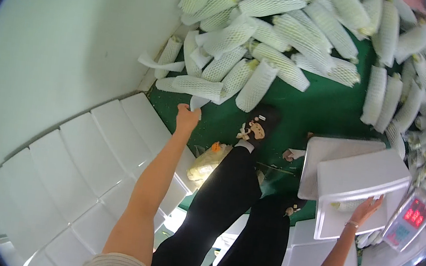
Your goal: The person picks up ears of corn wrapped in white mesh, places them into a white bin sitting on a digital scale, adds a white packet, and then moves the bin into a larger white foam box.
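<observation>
Long pale-green vegetables in white foam net sleeves [257, 84] lie heaped on the green floor. My left hand [188, 120] is at the near edge of the heap, with a thin white foam piece [198, 103] pinched in its fingers. On the right, my right hand [366, 209] reaches into the opening of a white foam box [329, 223], close to a net-sleeved vegetable [347, 205] inside. Its fingertips are at the edge of a tilted white foam lid or box part [364, 167]; whether they grip it is unclear.
White foam boxes [79, 152] stand stacked along the pale wall at left, and more [306, 248] at lower right. A digital scale display [411, 219] with red digits stands beside the open box. A yellowish plastic bag [209, 164] lies by my leg. More sleeved vegetables [375, 93] lie at right.
</observation>
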The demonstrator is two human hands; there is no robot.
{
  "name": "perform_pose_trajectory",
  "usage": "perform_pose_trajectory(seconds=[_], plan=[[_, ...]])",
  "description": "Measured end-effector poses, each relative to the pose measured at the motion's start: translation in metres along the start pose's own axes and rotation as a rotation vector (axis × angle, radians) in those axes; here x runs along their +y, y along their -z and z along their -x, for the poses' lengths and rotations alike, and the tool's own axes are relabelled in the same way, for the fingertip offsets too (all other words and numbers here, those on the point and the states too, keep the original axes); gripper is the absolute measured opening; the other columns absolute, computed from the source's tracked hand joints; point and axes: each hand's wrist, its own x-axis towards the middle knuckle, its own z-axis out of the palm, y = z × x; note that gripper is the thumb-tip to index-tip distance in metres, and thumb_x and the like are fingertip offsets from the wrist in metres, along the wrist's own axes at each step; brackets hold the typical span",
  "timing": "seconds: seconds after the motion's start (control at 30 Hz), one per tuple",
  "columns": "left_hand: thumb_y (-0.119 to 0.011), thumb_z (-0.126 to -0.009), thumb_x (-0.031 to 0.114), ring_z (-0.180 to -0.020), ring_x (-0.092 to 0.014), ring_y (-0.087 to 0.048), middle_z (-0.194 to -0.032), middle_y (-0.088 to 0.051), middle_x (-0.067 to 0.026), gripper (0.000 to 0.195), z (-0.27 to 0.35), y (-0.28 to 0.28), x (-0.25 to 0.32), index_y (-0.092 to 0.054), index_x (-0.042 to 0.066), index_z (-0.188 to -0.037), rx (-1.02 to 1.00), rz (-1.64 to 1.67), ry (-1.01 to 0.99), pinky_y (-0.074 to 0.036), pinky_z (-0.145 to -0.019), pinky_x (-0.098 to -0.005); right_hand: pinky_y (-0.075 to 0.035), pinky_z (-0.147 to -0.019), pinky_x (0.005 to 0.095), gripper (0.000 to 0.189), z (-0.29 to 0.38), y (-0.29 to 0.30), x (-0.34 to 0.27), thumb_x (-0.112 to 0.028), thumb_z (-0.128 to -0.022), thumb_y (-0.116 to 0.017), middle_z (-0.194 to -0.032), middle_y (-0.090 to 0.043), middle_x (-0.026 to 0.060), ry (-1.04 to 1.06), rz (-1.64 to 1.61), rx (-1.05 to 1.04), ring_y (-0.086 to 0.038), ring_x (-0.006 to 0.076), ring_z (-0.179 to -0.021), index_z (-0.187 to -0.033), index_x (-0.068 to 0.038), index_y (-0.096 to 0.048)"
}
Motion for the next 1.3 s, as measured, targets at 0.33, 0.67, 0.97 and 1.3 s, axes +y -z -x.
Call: perform_pose_trajectory(seconds=[0.33,0.67,0.97,1.3], plan=[[-0.078,-0.065,0.019,-0.107,-0.03,-0.051,-0.12,-0.049,-0.0212,0.095,-0.114,-0.089,0.052,-0.018,-0.011,-0.133,0.063,1.046,0.561,-0.045,-0.089,-0.0396,-0.041,-0.095,0.0419,0.05,-0.079,0.036,0.038,-0.02,-0.092,-0.05,-0.134,-0.045,0.016,-0.297,-0.213,-0.248,-0.048,0.0264,-0.116,-0.138,-0.002,-0.037],[-0.073,-0.06,0.006,-0.092,-0.027,-0.06,-0.104,-0.06,-0.0126,0.06,-0.046,-0.013,-0.03,-0.049,-0.001,-0.113,-0.107,0.6,0.255,-0.049,-0.079,-0.0365,-0.035,-0.102,0.0414,0.06,0.102,-0.098,-0.543,0.001,-0.07,-0.065,-0.128,-0.048,0.0161,1.282,-0.195,-0.533,-0.044,0.0338,-0.121,-0.127,-0.002,-0.045],[-0.071,-0.07,0.003,-0.089,-0.024,-0.059,-0.099,-0.059,-0.0089,0.048,-0.127,0.025,-0.098,-0.05,0.003,-0.113,-0.017,1.381,0.493,-0.05,-0.075,-0.0365,-0.048,-0.088,0.0402,0.07,0.078,-0.257,-0.662,-0.025,-0.065,-0.074,-0.115,-0.058,0.0186,1.507,0.738,-0.77,-0.058,0.0339,-0.106,-0.124,-0.001,-0.045],[-0.064,-0.076,0.01,-0.106,-0.026,-0.053,-0.11,-0.056,-0.0087,0.046,-0.165,-0.03,-0.103,-0.048,0.007,-0.119,-0.196,1.798,0.538,-0.044,-0.091,-0.0423,-0.043,-0.098,0.0372,0.084,0.27,-0.313,-0.679,-0.056,-0.058,-0.074,-0.122,-0.055,0.023,1.616,0.367,-1.264,-0.051,0.0336,-0.117,-0.118,0.001,-0.056]])
